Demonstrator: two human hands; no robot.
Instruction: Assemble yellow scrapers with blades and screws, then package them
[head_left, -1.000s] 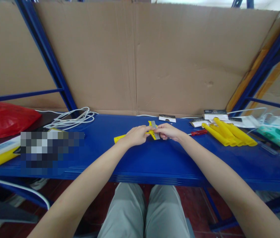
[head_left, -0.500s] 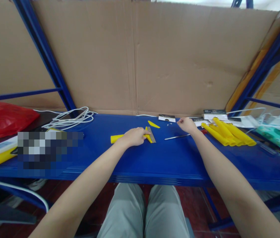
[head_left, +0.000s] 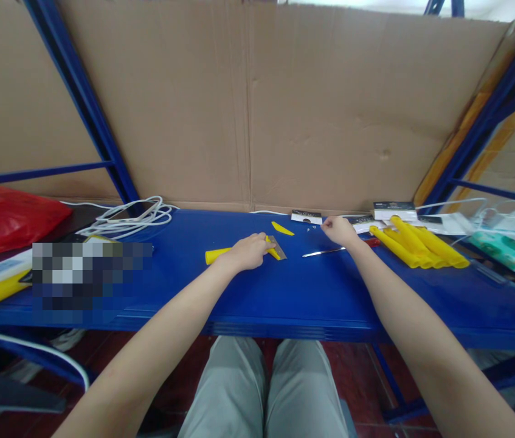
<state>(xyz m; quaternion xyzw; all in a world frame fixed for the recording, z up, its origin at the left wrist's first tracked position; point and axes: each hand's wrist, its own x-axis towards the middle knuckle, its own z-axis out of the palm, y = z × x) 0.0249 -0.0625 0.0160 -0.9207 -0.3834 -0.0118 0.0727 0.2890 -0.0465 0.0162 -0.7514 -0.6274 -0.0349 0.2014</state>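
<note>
My left hand [head_left: 248, 250] is wrapped around a yellow-handled scraper [head_left: 216, 255] just above the blue table. The scraper's flat metal blade [head_left: 278, 248] sticks out to the right of my fingers. Beyond the blade lies a loose yellow plastic piece [head_left: 283, 229]. My right hand [head_left: 338, 229] has its fingers curled together close to some tiny screw-like bits [head_left: 311, 229]; whatever is in them is hidden. A screwdriver [head_left: 323, 252] with a red handle lies partly under my right wrist.
Several yellow handles [head_left: 416, 246] are piled at the right, beside small black-and-white boxes [head_left: 394, 210]. A small box [head_left: 306, 216] stands near the cardboard wall. White cable [head_left: 136, 219] is coiled at the left, near a red bag [head_left: 13, 219]. Blue posts frame the table.
The scraper has turned slightly in my left hand, its blade angled differently, and my index finger has curled back from the blade. My right hand has shifted slightly left toward the tiny bits.
</note>
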